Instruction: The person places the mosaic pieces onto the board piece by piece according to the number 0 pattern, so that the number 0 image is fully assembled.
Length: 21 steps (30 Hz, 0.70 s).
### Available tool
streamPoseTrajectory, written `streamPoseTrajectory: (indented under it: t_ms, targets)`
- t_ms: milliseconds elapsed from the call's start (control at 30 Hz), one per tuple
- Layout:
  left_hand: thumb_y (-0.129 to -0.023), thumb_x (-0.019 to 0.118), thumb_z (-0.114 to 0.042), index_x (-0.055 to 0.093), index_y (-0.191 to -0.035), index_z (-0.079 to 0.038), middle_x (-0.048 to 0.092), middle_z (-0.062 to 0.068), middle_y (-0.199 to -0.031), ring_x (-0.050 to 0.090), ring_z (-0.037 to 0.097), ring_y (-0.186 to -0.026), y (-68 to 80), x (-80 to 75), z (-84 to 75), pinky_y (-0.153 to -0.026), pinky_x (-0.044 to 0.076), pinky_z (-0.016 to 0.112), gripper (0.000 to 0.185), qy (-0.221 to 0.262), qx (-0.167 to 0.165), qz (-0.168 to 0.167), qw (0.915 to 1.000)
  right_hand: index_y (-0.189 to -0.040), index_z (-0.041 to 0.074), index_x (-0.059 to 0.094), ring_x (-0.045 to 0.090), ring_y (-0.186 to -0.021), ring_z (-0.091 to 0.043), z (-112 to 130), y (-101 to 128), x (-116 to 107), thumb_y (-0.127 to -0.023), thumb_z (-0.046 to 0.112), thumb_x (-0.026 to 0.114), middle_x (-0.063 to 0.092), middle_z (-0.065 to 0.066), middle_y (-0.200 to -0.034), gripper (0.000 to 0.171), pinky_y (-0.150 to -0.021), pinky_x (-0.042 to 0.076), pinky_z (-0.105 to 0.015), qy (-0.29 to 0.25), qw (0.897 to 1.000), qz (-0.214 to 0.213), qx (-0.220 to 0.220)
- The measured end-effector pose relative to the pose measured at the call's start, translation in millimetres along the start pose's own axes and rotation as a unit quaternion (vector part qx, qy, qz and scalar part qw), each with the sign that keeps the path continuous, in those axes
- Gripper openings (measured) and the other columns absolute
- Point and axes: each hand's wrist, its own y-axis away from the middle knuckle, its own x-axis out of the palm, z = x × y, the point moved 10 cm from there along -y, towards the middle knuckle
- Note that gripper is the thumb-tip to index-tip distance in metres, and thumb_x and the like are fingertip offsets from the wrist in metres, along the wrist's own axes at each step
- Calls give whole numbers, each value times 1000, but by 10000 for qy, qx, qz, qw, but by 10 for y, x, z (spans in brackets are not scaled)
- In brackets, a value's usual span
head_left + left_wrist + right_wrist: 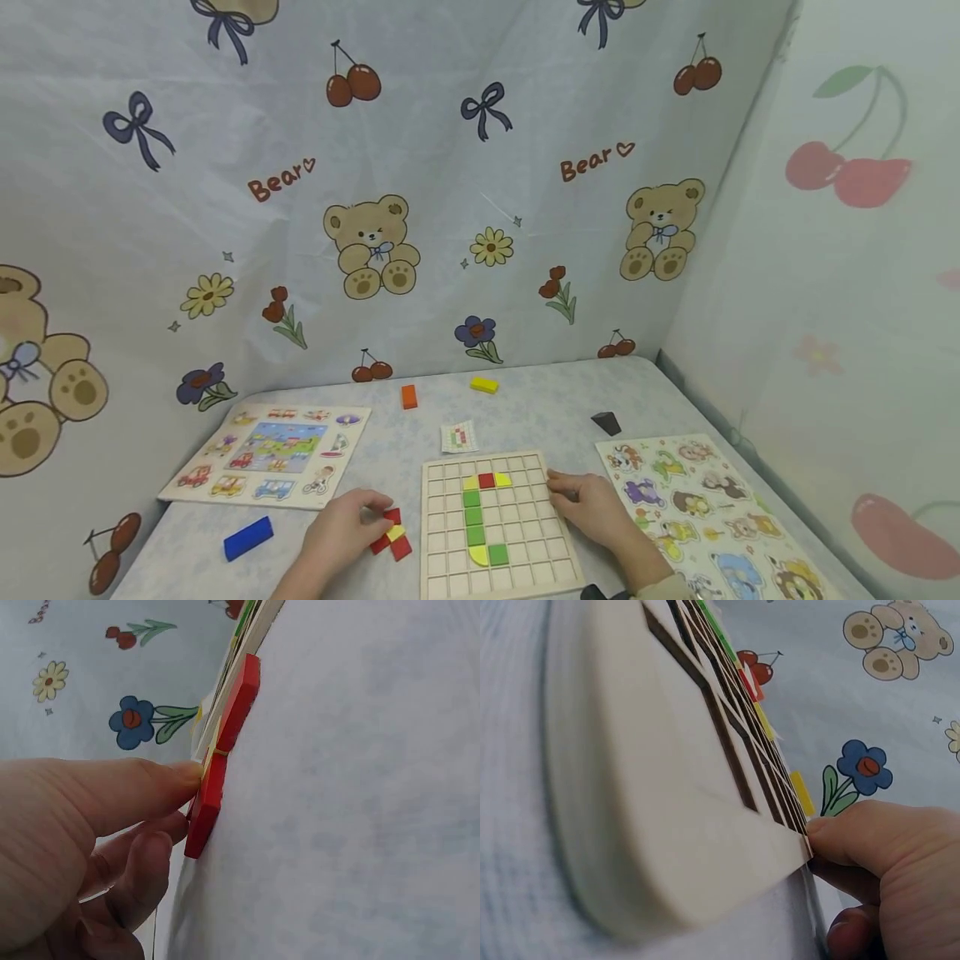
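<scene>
In the head view a wooden grid board (536,527) lies on the table, holding a red square tile (487,481), several green square tiles (473,517) and yellow rounded pieces (478,556). Left of it, my left hand (337,532) is at a small cluster of red tiles (401,547) around a yellow piece (395,532). The left wrist view has my thumb and a finger pinching a red tile (205,814) of that cluster, its far side hidden. My right hand (592,508) holds the board's right edge, thumb at the rim (705,889) in the right wrist view.
A small pattern card (458,437) lies behind the board. Farther back are an orange block (408,397), a yellow block (483,385) and a black wedge (607,422). Picture boards lie at left (345,417) and right (660,454); a blue block (248,538) is at front left.
</scene>
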Motion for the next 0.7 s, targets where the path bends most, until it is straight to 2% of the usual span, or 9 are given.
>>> streamPoseTrajectory:
  t_ms: [167, 333, 700]
  targets:
    - [-81, 88, -31, 78, -99, -28, 71, -11, -99, 64, 11, -92, -7, 11, 34, -80, 54, 42, 21, -126, 87, -184, 9997, -117, 9, 78, 67, -124, -31, 3, -10, 11, -94, 20, 75, 70, -3, -132, 26, -104, 49, -53, 29, 10000, -14, 53]
    - [-80, 88, -32, 79, -99, -28, 71, -11, -100, 64, 11, -91, -7, 5, 44, -76, 52, 40, 21, -161, 47, -251, 9995, -117, 8, 78, 67, -124, -30, -1, -14, 28, -94, 19, 75, 70, -4, -132, 25, -104, 49, -52, -4, 10000, 11, 36]
    - [-79, 89, -32, 79, -99, -31, 71, -10, -102, 64, 11, -93, -53, 9, 59, -76, 53, 41, 22, -365, 229, -318, 9986, -116, 9, 78, 66, -125, -30, -23, -14, 23, -94, 20, 75, 70, -2, -133, 25, -105, 49, -52, -6, 10000, -30, 85]
